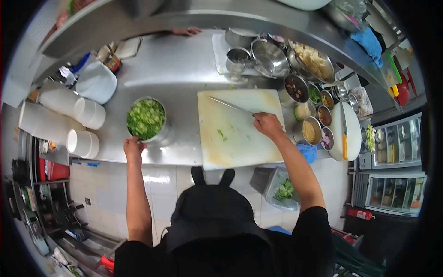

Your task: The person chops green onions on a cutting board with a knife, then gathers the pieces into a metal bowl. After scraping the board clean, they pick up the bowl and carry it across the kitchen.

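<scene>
My right hand [268,123] is closed round the handle of a knife [228,105]. Its blade lies across the upper part of a white cutting board [249,147], pointing left. A few green scraps [221,135] are scattered on the board. To the left stands a round metal pot [164,132] filled with chopped green vegetables [146,119]. At the pot's near left rim, my left hand [134,148] grips the edge with its fingers pinched together.
Metal bowls [270,57] and small containers of ingredients crowd the right side. A second knife [344,138] rests on a round white board [353,134]. Stacked white tubs [85,143] stand left. A bin [265,181] with greens is below the counter. Another person's hand [187,31] touches the far edge.
</scene>
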Demonstrator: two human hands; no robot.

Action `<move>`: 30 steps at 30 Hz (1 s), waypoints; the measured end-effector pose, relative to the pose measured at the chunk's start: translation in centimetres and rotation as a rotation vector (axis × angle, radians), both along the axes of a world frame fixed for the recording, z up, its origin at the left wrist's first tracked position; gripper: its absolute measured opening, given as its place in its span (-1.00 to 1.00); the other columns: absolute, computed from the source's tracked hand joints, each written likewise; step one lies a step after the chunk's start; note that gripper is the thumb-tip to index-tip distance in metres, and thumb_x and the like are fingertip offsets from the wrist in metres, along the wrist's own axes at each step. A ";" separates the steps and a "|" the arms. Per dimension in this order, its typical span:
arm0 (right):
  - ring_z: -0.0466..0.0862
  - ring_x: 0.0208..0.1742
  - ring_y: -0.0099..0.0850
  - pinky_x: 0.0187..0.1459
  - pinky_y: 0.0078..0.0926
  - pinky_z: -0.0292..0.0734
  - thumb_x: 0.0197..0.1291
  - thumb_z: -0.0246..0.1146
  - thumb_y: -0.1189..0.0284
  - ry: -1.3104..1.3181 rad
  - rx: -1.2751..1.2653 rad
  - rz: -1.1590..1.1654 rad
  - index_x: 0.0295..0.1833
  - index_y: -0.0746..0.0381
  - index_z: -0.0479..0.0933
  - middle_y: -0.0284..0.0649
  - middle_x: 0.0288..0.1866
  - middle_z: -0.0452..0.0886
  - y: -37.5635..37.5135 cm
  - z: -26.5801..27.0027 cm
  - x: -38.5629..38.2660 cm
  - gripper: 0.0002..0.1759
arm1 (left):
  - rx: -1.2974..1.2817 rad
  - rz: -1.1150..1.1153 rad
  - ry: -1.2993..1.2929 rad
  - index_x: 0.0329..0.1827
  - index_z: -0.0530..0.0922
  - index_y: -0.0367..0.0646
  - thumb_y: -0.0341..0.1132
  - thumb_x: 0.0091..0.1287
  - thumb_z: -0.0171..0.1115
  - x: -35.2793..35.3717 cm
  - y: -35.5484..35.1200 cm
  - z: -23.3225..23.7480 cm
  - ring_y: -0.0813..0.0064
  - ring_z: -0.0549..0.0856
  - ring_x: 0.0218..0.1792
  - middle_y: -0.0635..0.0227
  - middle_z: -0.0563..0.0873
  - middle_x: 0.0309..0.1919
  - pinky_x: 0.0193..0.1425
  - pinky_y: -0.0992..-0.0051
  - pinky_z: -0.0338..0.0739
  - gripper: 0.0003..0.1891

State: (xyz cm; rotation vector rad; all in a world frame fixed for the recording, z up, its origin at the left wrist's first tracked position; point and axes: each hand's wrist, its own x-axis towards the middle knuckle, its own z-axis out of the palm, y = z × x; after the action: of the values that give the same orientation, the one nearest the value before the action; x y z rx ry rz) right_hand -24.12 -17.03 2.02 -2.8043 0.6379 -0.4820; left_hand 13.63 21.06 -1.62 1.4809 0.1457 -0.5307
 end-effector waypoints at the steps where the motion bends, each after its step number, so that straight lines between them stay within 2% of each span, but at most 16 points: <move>1: 0.68 -0.32 -0.08 -0.24 -0.15 0.61 0.06 0.21 0.41 0.032 0.021 0.006 -0.21 0.22 0.68 -0.09 -0.34 0.69 0.7 0.2 0.1 -0.78 | -0.033 0.097 -0.007 -0.07 0.37 -0.16 -0.31 0.33 0.15 -1.9 0.1 1.1 0.41 0.65 -0.40 0.19 0.63 -0.16 -0.39 0.42 0.59 -0.78; 3: 0.68 -0.33 -0.08 -0.24 -0.15 0.60 0.07 0.21 0.39 0.062 0.092 0.122 -0.20 0.22 0.69 -0.09 -0.33 0.70 3.4 1.1 -1.1 -0.77 | 0.016 0.298 -0.068 -0.05 0.42 -0.15 -0.19 0.42 0.08 -7.0 0.0 2.6 0.28 0.63 -0.17 0.25 0.59 -0.08 -0.25 0.35 0.56 -0.78; 4: 0.68 -0.33 -0.08 -0.24 -0.16 0.60 0.08 0.21 0.38 0.107 0.176 0.148 -0.21 0.23 0.69 -0.09 -0.34 0.70 4.6 1.2 -2.5 -0.77 | 0.037 0.337 -0.218 -0.01 0.44 -0.17 -0.23 0.45 0.05 -9.5 -0.3 2.1 0.36 0.63 -0.23 0.26 0.62 -0.13 -0.27 0.42 0.56 -0.78; 6: 0.68 -0.34 -0.07 -0.24 -0.15 0.60 0.06 0.23 0.37 0.143 0.197 0.140 -0.21 0.22 0.68 -0.07 -0.37 0.68 6.1 1.2 -5.2 -0.78 | 0.097 0.059 -0.469 -0.05 0.54 -0.22 -0.39 0.46 -0.02 -13.7 -0.7 -1.7 0.54 0.60 -0.30 0.33 0.66 -0.21 -0.26 0.51 0.60 -0.83; 7: 0.67 -0.34 -0.05 -0.24 -0.16 0.60 0.07 0.24 0.39 0.124 0.218 0.097 -0.23 0.23 0.68 -0.06 -0.37 0.68 7.0 1.5 -6.7 -0.80 | 0.062 -0.098 -0.516 -0.01 0.58 -0.26 -0.48 0.38 0.02 -15.7 -2.1 -2.1 0.49 0.65 -0.18 0.28 0.65 -0.19 -0.08 0.51 0.59 -0.79; 9: 0.65 -0.43 -0.10 -0.33 -0.23 0.58 0.15 0.23 0.39 0.078 0.326 -0.035 -0.27 0.26 0.64 -0.09 -0.43 0.66 8.1 2.1 -9.4 -0.83 | 0.298 -0.411 -0.842 0.11 0.54 -0.32 -0.46 0.36 0.07 -18.3 -6.0 -0.6 0.12 0.65 0.09 0.06 0.67 0.01 0.26 0.30 0.47 -0.71; 11: 0.64 -0.52 -0.16 -0.42 -0.28 0.56 0.22 0.22 0.39 0.057 0.419 -0.130 -0.29 0.28 0.61 -0.12 -0.48 0.65 8.7 1.7 -13.2 -0.82 | 0.257 -0.662 -1.064 0.26 0.45 -0.34 -0.34 0.39 0.11 -18.7 -10.5 0.5 -0.11 0.41 0.33 -0.13 0.48 0.27 0.46 0.14 0.25 -0.59; 13: 0.54 -0.66 -0.43 -0.61 -0.47 0.45 0.36 0.20 0.31 -0.145 1.172 -0.549 -0.35 0.27 0.52 -0.26 -0.57 0.58 8.1 -1.2 -17.1 -0.72 | 0.328 -0.720 -1.156 0.32 0.39 -0.36 -0.27 0.41 0.10 -18.7 -14.3 -1.3 -0.12 0.35 0.38 -0.15 0.43 0.32 0.51 0.11 0.15 -0.52; 14: 0.54 -0.66 -0.43 -0.61 -0.47 0.45 0.36 0.20 0.31 -0.157 1.172 -0.556 -0.35 0.27 0.52 -0.26 -0.57 0.58 8.5 -2.3 -18.9 -0.72 | 0.407 -0.783 -1.235 0.38 0.33 -0.38 -0.21 0.43 0.10 -19.4 -15.6 -2.4 -0.14 0.28 0.42 -0.18 0.37 0.37 0.56 0.08 0.05 -0.45; 16: 0.45 -0.69 -0.60 -0.71 -0.60 0.34 0.40 0.20 0.23 -0.452 1.442 -0.706 -0.37 0.22 0.47 -0.34 -0.58 0.51 8.4 -4.0 -21.1 -0.67 | 0.451 -0.907 -1.314 0.46 0.20 -0.41 -0.12 0.45 0.08 -22.1 -16.3 -2.9 -0.16 0.22 0.45 -0.21 0.28 0.42 0.59 0.06 -0.07 -0.34; 17: 0.45 -0.70 -0.56 -0.70 -0.57 0.37 0.39 0.22 0.22 -0.510 1.494 -0.766 -0.36 0.22 0.48 -0.33 -0.59 0.50 8.7 -5.0 -21.7 -0.67 | 0.359 -0.994 -1.243 0.47 0.19 -0.40 -0.12 0.43 0.11 -23.3 -16.1 -3.0 -0.16 0.22 0.46 -0.20 0.28 0.42 0.59 0.06 -0.05 -0.32; 18: 0.45 -0.70 -0.56 -0.70 -0.57 0.37 0.39 0.22 0.22 -0.520 1.512 -0.769 -0.36 0.22 0.48 -0.33 -0.59 0.50 9.1 -5.7 -21.6 -0.67 | 0.372 -1.009 -1.249 0.47 0.19 -0.40 -0.12 0.43 0.11 -24.0 -15.7 -2.2 -0.16 0.22 0.46 -0.20 0.28 0.42 0.59 0.06 -0.05 -0.32; 20: 0.44 -0.71 -0.56 -0.72 -0.55 0.37 0.39 0.22 0.21 -0.543 1.589 -0.748 -0.35 0.21 0.46 -0.35 -0.60 0.48 10.5 -5.9 -20.5 -0.67 | 0.207 -0.930 -0.980 0.47 0.18 -0.41 -0.10 0.40 0.15 -25.1 -14.6 -0.5 -0.17 0.25 0.43 -0.21 0.30 0.40 0.58 0.08 -0.04 -0.28; 22: 0.41 -0.71 -0.57 -0.71 -0.55 0.34 0.40 0.21 0.18 -0.410 1.586 -0.698 -0.33 0.24 0.47 -0.35 -0.61 0.45 11.6 -5.2 -18.2 -0.64 | 0.206 -0.844 -1.054 0.47 0.16 -0.42 -0.09 0.36 0.20 -23.5 -13.4 -1.1 -0.19 0.26 0.41 -0.21 0.31 0.38 0.56 0.03 -0.03 -0.23; 24: 0.41 -0.70 -0.58 -0.70 -0.55 0.35 0.41 0.19 0.17 -0.245 1.518 -0.610 -0.35 0.28 0.47 -0.35 -0.62 0.45 13.0 -6.1 -15.9 -0.61 | 0.478 -0.788 -1.222 0.47 0.15 -0.46 -0.06 0.31 0.25 -22.6 -12.4 -0.6 -0.22 0.25 0.39 -0.23 0.30 0.37 0.53 -0.06 -0.03 -0.17; 30: 0.43 -0.70 -0.58 -0.70 -0.55 0.34 0.43 0.16 0.18 -0.083 1.538 -0.483 -0.35 0.29 0.50 -0.34 -0.62 0.47 18.9 -6.1 -8.9 -0.60 | 0.596 -0.705 -1.175 0.47 0.09 -0.51 0.07 0.27 0.28 -24.9 -14.3 -2.4 -0.25 0.13 0.48 -0.30 0.18 0.45 0.56 -0.09 -0.14 -0.05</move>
State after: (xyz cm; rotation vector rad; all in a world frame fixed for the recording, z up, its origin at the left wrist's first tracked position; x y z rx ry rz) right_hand -33.07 1.89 -4.06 -1.1781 1.0337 -0.0534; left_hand -11.28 6.79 -4.05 2.2036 -1.2695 -0.0725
